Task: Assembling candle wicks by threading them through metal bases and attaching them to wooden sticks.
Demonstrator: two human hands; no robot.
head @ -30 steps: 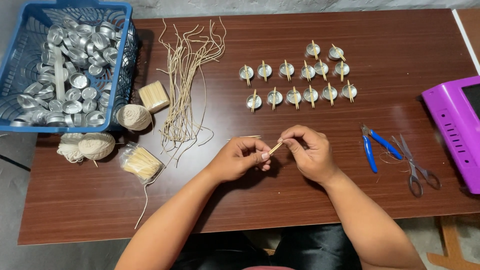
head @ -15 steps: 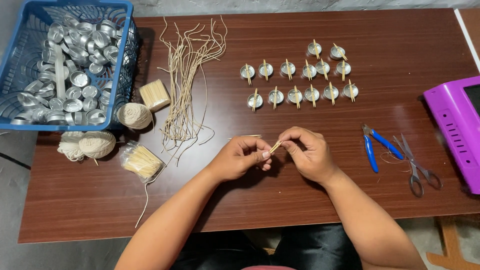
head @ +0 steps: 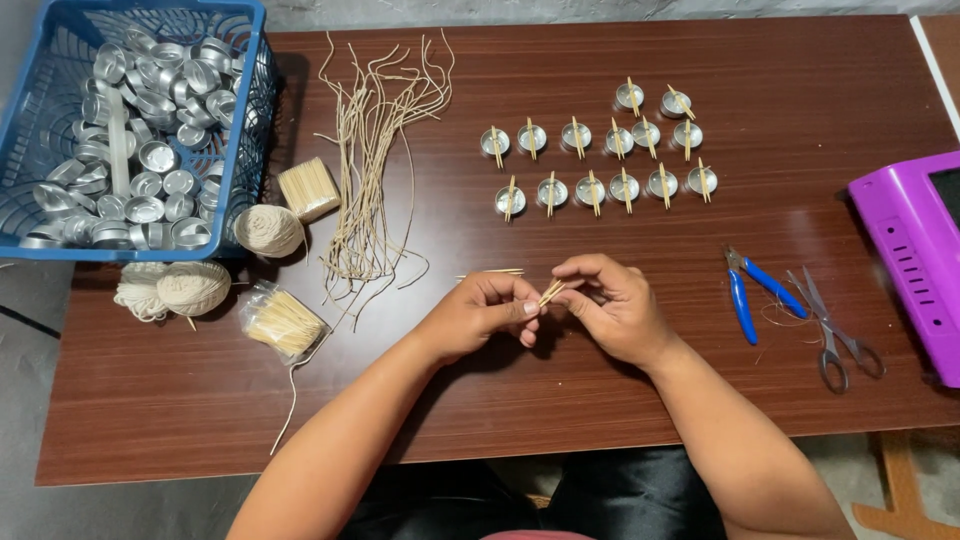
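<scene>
Head view shows both hands meeting over the middle of the tabletop (head: pixel 600 400), fingertips pinched around a small bundle of thin wooden sticks (head: pixel 549 292).

Risks, as a judgement: the sticks are slim and held only at the fingertips, so a loosened pinch could let them slip and scatter onto the tabletop. Too hard a squeeze or twist could snap them. A sweep of the left forearm could drag the bag of sticks (head: pixel 283 321) lying just to its left. A reach forward could knock over the rows of small metal cups (head: pixel 590 190) beyond the hands, each of which carries a stick across its top.

The left hand (head: pixel 482 316) is curled nearly closed, thumb and forefinger nipping the lower end of the bundle. The right hand (head: pixel 612 308) is likewise narrow, its fingertips closed on the upper end; the two hands almost touch. A loose stick or two (head: pixel 492 273) lies just beyond the left hand. Blue-handled pliers (head: pixel 745 295) and scissors (head: pixel 832 330) rest to the right of the right hand, untouched.
</scene>
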